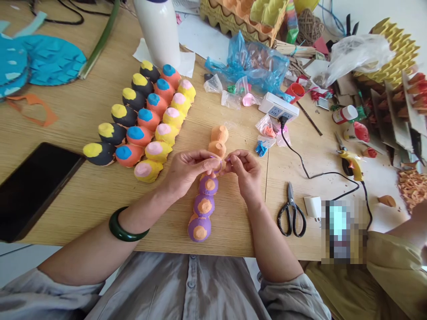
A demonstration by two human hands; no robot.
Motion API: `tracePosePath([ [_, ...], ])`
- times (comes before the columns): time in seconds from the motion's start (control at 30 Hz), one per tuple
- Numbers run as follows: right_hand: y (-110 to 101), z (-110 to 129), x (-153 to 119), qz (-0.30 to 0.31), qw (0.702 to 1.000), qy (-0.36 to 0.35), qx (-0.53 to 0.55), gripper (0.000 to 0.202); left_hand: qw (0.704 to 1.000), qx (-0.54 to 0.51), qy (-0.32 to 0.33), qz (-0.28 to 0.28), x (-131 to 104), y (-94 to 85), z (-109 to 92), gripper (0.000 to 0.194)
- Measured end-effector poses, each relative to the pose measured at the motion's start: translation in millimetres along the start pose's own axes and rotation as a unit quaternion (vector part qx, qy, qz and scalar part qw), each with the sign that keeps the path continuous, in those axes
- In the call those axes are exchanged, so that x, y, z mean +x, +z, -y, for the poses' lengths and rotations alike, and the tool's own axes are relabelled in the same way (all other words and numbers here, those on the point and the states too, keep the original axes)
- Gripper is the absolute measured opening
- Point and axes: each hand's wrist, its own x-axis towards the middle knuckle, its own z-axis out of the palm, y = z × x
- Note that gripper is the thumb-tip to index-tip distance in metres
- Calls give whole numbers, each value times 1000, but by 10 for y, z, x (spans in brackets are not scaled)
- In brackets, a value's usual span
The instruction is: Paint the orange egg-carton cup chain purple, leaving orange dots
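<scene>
On the table before me lies a strip of egg-carton cups (203, 206); its near cups are covered in purple clay with orange tops, and the far cups are plain orange. My left hand (193, 169) is over the strip's middle, thumb and fingers pinched on a bit of purple clay. To its right, my right hand (244, 171) makes a similar pinch, a speck of purple showing at the fingertips. Both hands partly hide the cups below them. Left of the strip stand three finished rows: black cups with yellow tops (123, 114), orange with blue (148, 121) and yellow with pink (167, 135).
At the left edge lies a dark phone or tablet (36, 186). Scissors (291, 211) and a white charger (312, 207) lie to the right. A power strip (279, 106) trails a cord to the glue gun (353, 164). A white bottle (159, 33) stands behind. Another person's sleeve (393, 262) shows at right.
</scene>
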Motion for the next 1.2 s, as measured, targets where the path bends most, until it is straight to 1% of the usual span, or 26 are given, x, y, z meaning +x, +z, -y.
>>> tracePosePath([
  [0.07,-25,-16,19,-28,1000,4,5,25,999,-42,-14,-7,14,10,-3,31],
  [0.1,-36,-19,23,-32,999,11,9,21,998,-58,-19,-5,17,16,-8,31],
  [0.17,-49,-17,15,-24,999,22,11,18,997,-77,-24,1,14,31,-19,33],
  [0.23,-39,-4,-15,-9,1000,2,-2,18,997,-80,-22,-9,7,43,-26,35],
  [0.27,-25,4,-36,0,999,-25,-20,19,997,-76,-21,-18,3,46,-25,35],
  [0.33,12,18,-79,18,989,-117,-85,17,997,-64,-19,-30,-2,45,-18,34],
  [0.4,48,25,-114,41,956,-231,-175,17,999,-46,-16,-21,-6,35,-12,34],
  [0.47,67,24,-131,64,913,-316,-251,22,1000,-13,-5,7,-17,22,-25,35],
  [0.5,68,20,-135,68,896,-341,-275,23,1000,12,4,21,-25,17,-40,36],
  [0.53,64,14,-136,67,886,-355,-290,22,999,40,15,33,-35,12,-59,36],
  [0.57,56,7,-135,60,883,-357,-300,19,996,70,25,42,-46,9,-81,37],
  [0.6,47,-1,-134,51,885,-351,-302,16,994,95,32,49,-56,8,-101,37],
  [0.67,29,-21,-133,34,901,-321,-289,13,992,109,31,58,-69,7,-121,39],
  [0.73,21,-43,-133,32,923,-282,-261,13,994,93,16,62,-68,5,-108,39],
  [0.8,23,-62,-133,37,938,-247,-240,15,995,75,4,58,-56,0,-75,38],
  [0.9,33,-74,-121,26,958,-192,-210,23,996,84,3,40,-27,-27,-49,37],
  [0.97,33,-74,-94,-4,977,-143,-158,31,990,139,18,8,-4,-67,-64,37],
  [1.0,31,-74,-74,-22,985,-116,-128,35,981,188,36,-15,9,-95,-78,37],
  [1.03,26,-76,-52,-38,990,-88,-102,38,966,247,59,-39,22,-126,-91,38],
  [1.1,15,-87,-8,-59,995,-35,-70,45,918,377,105,-72,47,-188,-106,38],
  [1.13,10,-98,11,-64,996,-12,-65,47,896,423,112,-79,55,-214,-105,38],
  [1.17,7,-110,25,-68,995,6,-67,49,880,455,108,-83,60,-234,-98,40],
  [1.2,7,-125,34,-71,995,17,-74,50,870,476,98,-85,61,-245,-87,44],
])
